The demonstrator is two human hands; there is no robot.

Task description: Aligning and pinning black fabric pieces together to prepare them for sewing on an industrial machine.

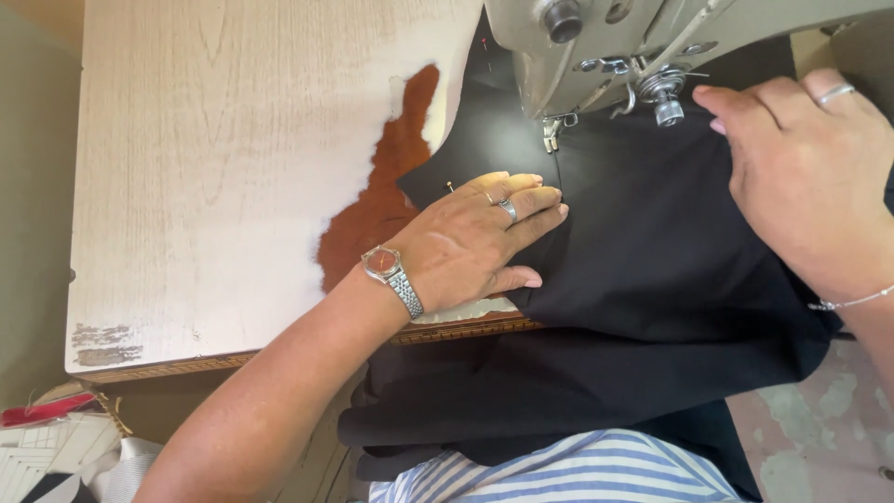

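Here your left hand [475,240] lies flat on the black fabric [643,251], palm down, its fingers held together and stretched toward the presser foot [554,130] of the sewing machine [633,37]; it grips nothing, only presses the cloth down. You wear rings on two of those fingers and a steel-band wristwatch with a red dial [386,270] at the wrist. Just past the knuckles a pin [451,186] sticks out of the cloth near its left edge. Your right hand [805,177] rests on the same fabric to the right of the needle area, fingers together and bent slightly downward, fingertips near the machine's metal tension knob [666,98]; a ring sits on one finger and a thin bracelet [852,302] crosses the wrist. The fabric spreads under the machine head, covers the right part of the table [214,186], and hangs over the table's near edge onto your lap. The pale wood-grain tabletop has a worn patch [377,200] showing reddish brown just left of the cloth, and chipped spots at its near left corner.
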